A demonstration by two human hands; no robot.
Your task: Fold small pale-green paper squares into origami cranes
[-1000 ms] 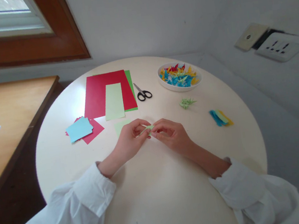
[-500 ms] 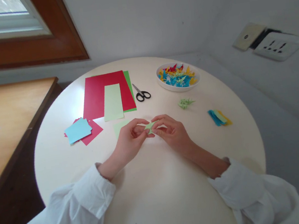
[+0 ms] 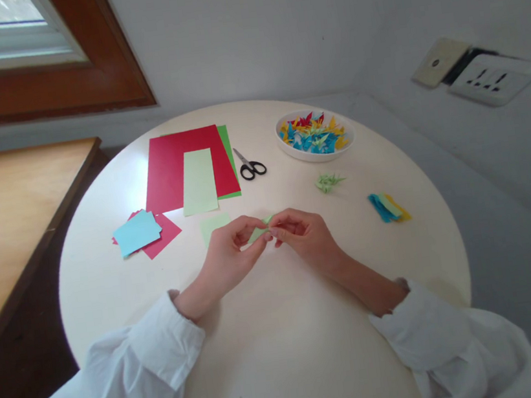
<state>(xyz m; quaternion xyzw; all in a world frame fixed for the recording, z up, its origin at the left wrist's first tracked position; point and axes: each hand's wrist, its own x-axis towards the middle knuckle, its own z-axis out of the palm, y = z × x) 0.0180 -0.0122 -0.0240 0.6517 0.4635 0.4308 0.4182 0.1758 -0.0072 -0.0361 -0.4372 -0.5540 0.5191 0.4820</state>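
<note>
Over the middle of the round white table (image 3: 276, 354), my left hand (image 3: 229, 256) and my right hand (image 3: 304, 236) meet fingertip to fingertip. Both pinch a small, partly folded piece of pale green paper (image 3: 259, 231) held just above the tabletop. Most of the piece is hidden by my fingers. A pale green paper square (image 3: 214, 225) lies flat on the table right behind my left hand. A finished pale green folded figure (image 3: 328, 181) rests to the right, beyond my right hand.
Red and green sheets (image 3: 168, 166) with a pale green strip (image 3: 199, 181) lie at the back left. Black scissors (image 3: 250, 165) sit beside them. A white dish (image 3: 314, 135) holds several coloured folded figures. Blue and red squares (image 3: 140, 232) lie left, a small coloured stack (image 3: 388, 207) right.
My fingers have shifted on the small green piece, turning and pressing it. Both hands stay at the same spot on the table.
</note>
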